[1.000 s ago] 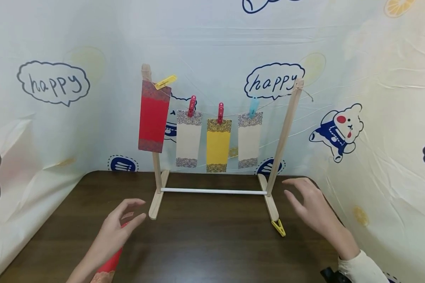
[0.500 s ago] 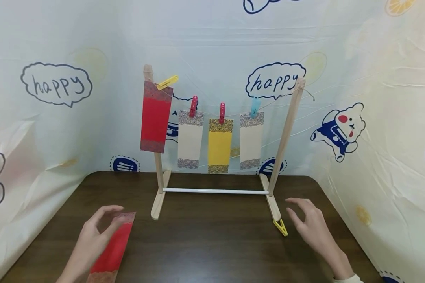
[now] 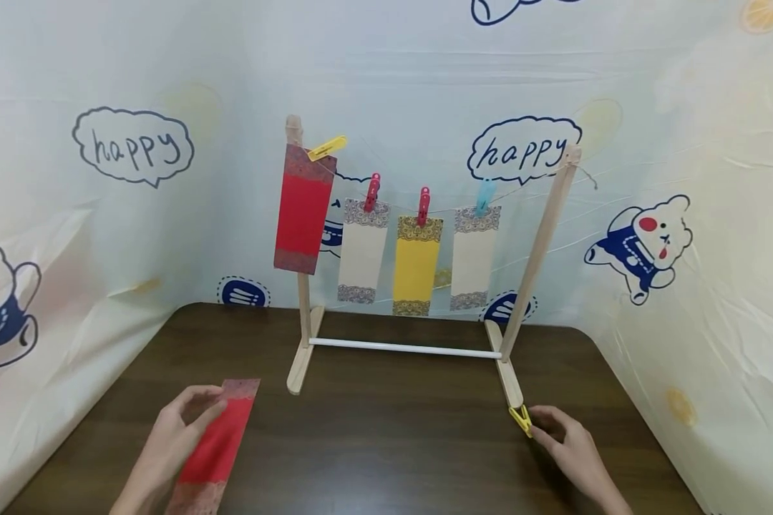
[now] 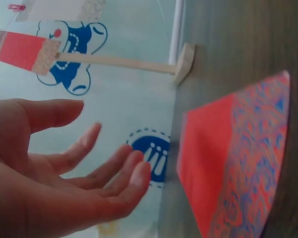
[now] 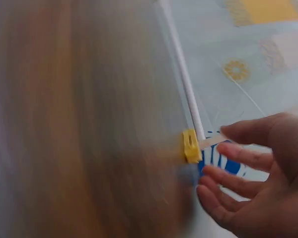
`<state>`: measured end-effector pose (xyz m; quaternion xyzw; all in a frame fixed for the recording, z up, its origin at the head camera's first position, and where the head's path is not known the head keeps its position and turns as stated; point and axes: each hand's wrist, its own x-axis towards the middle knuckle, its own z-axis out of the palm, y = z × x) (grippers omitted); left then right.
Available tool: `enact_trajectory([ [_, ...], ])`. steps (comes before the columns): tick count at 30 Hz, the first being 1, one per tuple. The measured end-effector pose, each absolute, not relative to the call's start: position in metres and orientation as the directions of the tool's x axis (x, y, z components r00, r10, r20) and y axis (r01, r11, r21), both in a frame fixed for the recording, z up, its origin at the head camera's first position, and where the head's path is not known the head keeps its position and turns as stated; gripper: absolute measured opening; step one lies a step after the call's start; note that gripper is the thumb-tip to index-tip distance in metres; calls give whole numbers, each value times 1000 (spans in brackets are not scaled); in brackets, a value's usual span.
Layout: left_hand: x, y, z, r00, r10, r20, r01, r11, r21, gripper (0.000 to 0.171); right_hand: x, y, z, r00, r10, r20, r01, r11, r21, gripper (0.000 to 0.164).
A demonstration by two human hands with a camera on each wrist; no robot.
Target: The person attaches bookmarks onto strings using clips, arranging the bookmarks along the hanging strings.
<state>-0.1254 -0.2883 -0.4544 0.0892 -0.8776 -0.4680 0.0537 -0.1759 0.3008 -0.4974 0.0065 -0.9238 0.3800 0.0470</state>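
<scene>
My left hand, fingers loosely bent and holding nothing, hovers over a red paper card with patterned ends at the table's front left. In the left wrist view the card is apart from the fingertips. My right hand reaches beside a yellow clothespin, which lies against the front tip of the stand's right foot. The right wrist view shows that clothespin just off the fingertips, with thumb and fingers spread. Whether a finger touches it, I cannot tell.
A wooden stand with a white crossbar carries a string. From it hang a larger red card under a yellow clothespin, two white cards and a yellow card. A printed curtain hangs behind the dark table.
My right hand has come down from beside the stand's right post to the yellow clothespin. My left hand has drawn back toward me, uncovering more of the red card. The view has shifted slightly.
</scene>
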Motion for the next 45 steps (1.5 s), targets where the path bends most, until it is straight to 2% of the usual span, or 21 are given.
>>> enact_trajectory([
  [5, -129, -306, -464, -985, -162, -56, -158, 727, 669, 55, -178, 302, -510, -999, 14, 45, -23, 690, -723, 44],
  [8, -129, -315, -473, -982, -156, -111, -191, 809, 556, 63, -178, 300, -514, -999, -7, 42, -35, 682, -731, 42],
  [12, -125, -310, -482, -960, -209, -188, -274, 844, 461, 90, -177, 299, -520, -997, -14, 78, -67, 671, -738, 37],
  [16, -122, -297, -489, -950, -257, -178, -308, 866, 395, 108, -177, 300, -524, -992, -13, 128, -103, 674, -731, 31],
  [22, -119, -286, -488, -940, -283, -190, -334, 878, 343, 113, -176, 301, -526, -986, -1, 168, -126, 671, -730, 24],
  [28, -120, -290, -479, -911, -317, -264, -400, 839, 368, 106, -176, 302, -527, -983, 18, 185, -126, 669, -733, 21],
  [33, -123, -296, -481, -928, -239, -287, -343, 850, 401, 86, -175, 303, -528, -981, 30, 192, -122, 673, -729, 19],
  [36, -127, -300, -483, -944, -194, -268, -298, 853, 429, 70, -175, 304, -528, -982, 31, 189, -120, 672, -731, 19],
  [40, -129, -303, -483, -957, -166, -239, -272, 802, 532, 48, -175, 304, -527, -978, 33, 205, -131, 667, -734, 17],
  [43, -130, -304, -482, -970, -155, -190, -239, 762, 601, 37, -175, 305, -528, -969, 42, 242, -156, 656, -739, 16],
  [45, -130, -304, -480, -977, -146, -156, -212, 752, 624, 35, -175, 306, -529, -962, 47, 267, -175, 645, -744, 16],
])
